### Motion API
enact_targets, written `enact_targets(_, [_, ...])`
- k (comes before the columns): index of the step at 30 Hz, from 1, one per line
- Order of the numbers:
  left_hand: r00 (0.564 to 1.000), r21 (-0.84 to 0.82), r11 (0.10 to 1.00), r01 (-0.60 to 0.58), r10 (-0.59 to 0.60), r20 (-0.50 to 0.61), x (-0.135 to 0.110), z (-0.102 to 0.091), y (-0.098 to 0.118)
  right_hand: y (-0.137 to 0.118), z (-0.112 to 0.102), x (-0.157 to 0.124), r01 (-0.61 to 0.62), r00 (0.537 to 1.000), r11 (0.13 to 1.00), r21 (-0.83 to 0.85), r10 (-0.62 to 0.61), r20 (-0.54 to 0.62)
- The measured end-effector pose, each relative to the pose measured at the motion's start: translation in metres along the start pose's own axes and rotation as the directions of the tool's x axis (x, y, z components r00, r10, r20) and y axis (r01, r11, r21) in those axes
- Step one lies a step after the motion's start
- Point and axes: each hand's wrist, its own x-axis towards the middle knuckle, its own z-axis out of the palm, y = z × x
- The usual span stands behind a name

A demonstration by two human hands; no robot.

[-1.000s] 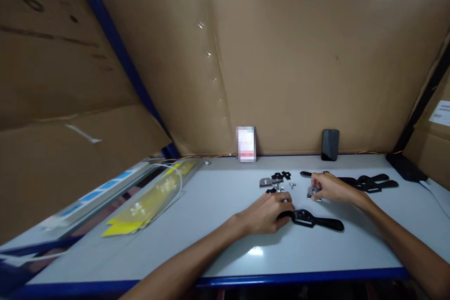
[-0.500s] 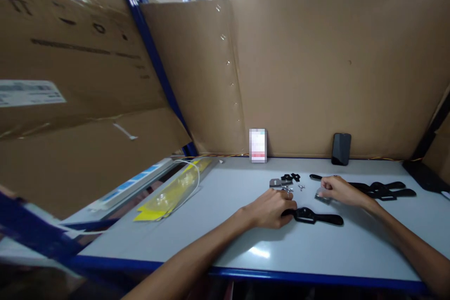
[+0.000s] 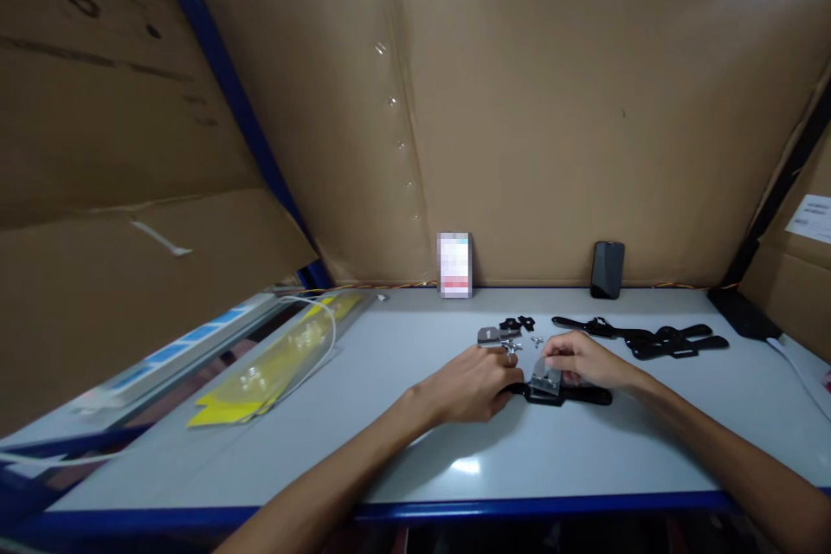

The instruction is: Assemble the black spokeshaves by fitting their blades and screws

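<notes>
On the white table (image 3: 584, 459), black two-handled tools (image 3: 681, 343) are laid at the right rear, while a separate black tool (image 3: 592, 396) is set nearer the front, its left end clasped by the left hand (image 3: 468, 385). A grey plate (image 3: 544, 381) is pinched in the right hand (image 3: 581, 359) over that tool's middle; seating cannot be told. Fitting is judged early: another grey plate (image 3: 492, 336), small black pieces (image 3: 512, 324) and silver screws (image 3: 537, 341) are seen loose behind.
</notes>
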Motion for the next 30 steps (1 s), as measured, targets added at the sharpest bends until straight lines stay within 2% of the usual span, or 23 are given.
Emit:
enact_targets(11, [0.999,0.111,0.994,-0.002,-0.003,0.052,0.0009,0.0011,0.0047,0.0073,0.0059,0.0031,-0.052,0.998,0.998,-0.040,0.052,-0.021])
enact_targets(17, [1.000,0.095,0.995,-0.015,0.014,0.011,0.0001,0.0045,0.0022,0.0085,0.0061,0.0041,-0.016,1.000,0.990,-0.137,0.015,-0.010])
enact_targets(30, [1.000,0.071,0.997,0.007,-0.008,0.017,0.0015,0.0008,0.0048,0.0076,0.0067,0.0046,0.056,0.998,0.975,-0.214,-0.059,-0.008])
